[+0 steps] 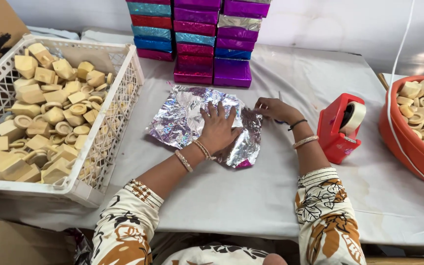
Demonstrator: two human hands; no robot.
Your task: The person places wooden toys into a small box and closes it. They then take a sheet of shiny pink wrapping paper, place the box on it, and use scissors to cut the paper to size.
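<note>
A crinkled sheet of shiny holographic silver wrapping foil (182,118) lies on the white cloth-covered table (251,191), folded over something flat; a pink corner shows at its lower right edge. My left hand (218,125) presses flat on top of the foil, fingers spread. My right hand (276,109) rests at the foil's right edge, fingers curled around what looks like a small dark tool, mostly hidden.
A white plastic crate (123,98) full of pale wooden pieces stands at the left. Stacked glittery wrapped boxes (197,39) line the back. A red tape dispenser (342,126) sits at the right, beside an orange tub (408,142) of wooden rings.
</note>
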